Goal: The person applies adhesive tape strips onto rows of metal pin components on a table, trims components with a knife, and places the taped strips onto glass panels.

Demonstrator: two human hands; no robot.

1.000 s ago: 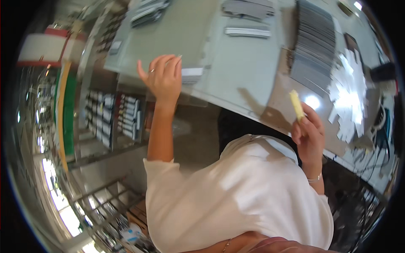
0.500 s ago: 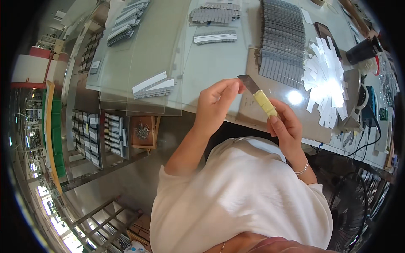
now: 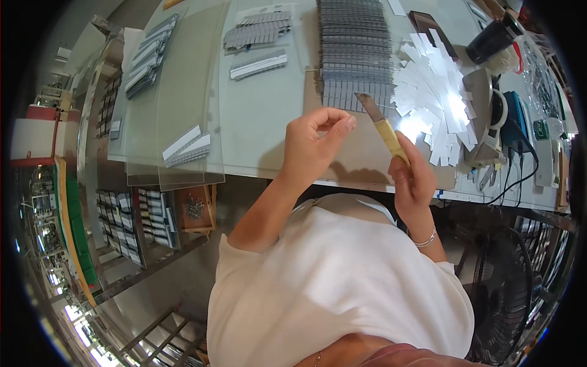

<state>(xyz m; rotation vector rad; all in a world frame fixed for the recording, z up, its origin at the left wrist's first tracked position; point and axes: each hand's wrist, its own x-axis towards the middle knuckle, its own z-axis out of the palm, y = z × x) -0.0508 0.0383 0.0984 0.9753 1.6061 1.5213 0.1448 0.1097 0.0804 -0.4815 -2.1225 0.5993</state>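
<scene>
My right hand [image 3: 416,174] is closed round the yellow wrapped handle of a knife [image 3: 386,136]. Its flat metal blade slants up and to the left, over the near end of a long row of grey segmented strips [image 3: 354,58]. To the left of the blade, and apart from it, is my left hand [image 3: 310,144]. Its thumb and forefinger are pinched together; whatever they hold, if anything, is too small to make out. Both hands are above a brown board [image 3: 361,162] at the table's near edge. Loose white strips [image 3: 431,101] lie heaped to the right.
Clear sheets [image 3: 186,104] overhang the table's left front, carrying small strip stacks [image 3: 186,150]. More bundles [image 3: 258,64] lie farther back. At right are a black cup [image 3: 494,40], a blue box with cables [image 3: 516,122] and, below, a fan [image 3: 501,293]. An open wooden drawer [image 3: 194,208] sits lower left.
The view has shifted, so the table things appear farther left. My left fingers, which were at the blade's tip, are now apart from it. The knife stays in my right hand, its blade steeper.
</scene>
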